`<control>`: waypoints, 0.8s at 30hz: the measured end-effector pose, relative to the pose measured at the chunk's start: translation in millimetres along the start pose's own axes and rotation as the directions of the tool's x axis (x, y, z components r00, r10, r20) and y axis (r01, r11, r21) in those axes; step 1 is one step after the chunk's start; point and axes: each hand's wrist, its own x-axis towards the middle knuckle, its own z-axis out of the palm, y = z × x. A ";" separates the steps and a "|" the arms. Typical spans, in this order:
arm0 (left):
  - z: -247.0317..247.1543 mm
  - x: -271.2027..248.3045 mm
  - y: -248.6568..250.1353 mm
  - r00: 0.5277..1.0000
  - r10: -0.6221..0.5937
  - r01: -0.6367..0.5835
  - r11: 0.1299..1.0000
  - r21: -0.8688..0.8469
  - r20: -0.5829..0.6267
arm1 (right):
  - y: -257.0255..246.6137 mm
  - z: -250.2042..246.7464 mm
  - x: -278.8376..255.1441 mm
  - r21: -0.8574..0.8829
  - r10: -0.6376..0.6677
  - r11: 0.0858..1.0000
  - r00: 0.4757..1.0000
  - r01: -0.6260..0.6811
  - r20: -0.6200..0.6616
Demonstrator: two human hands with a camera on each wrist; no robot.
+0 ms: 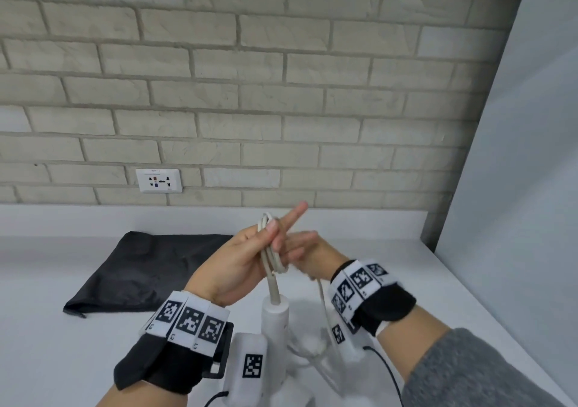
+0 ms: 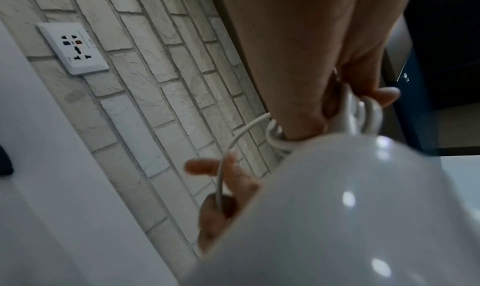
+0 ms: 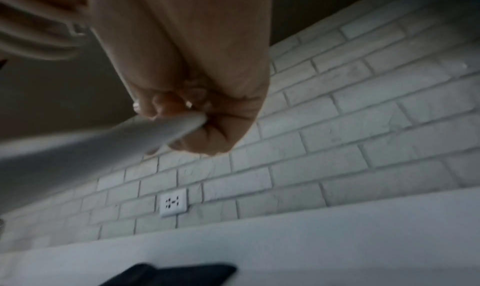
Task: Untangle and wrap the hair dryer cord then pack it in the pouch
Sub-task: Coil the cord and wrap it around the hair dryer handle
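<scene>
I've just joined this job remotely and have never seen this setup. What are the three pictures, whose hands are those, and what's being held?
There is no machine here: a person works with bare hands, wearing wrist bands with printed markers. The big picture comes from a camera on the head, looking down. The other two come from cameras on each wrist, looking along the hand, so they look tilted and blurry.

The left hand holds a bundle of looped white cord, thumb pressed on it. The right hand pinches the loose run of the same cord, seemingly winding it on. The cord rises from the handle of the white dryer, which stands below the hands. A black pouch lies flat on the white counter, to the left. A socket sits in the brick wall.
</scene>
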 end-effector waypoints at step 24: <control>1.0 8.8 11.9 0.977 -0.193 0.211 0.786 0.582 -0.093 | -44.4 -76.2 -71.5 0.014 -0.417 0.878 0.779 0.478 -0.469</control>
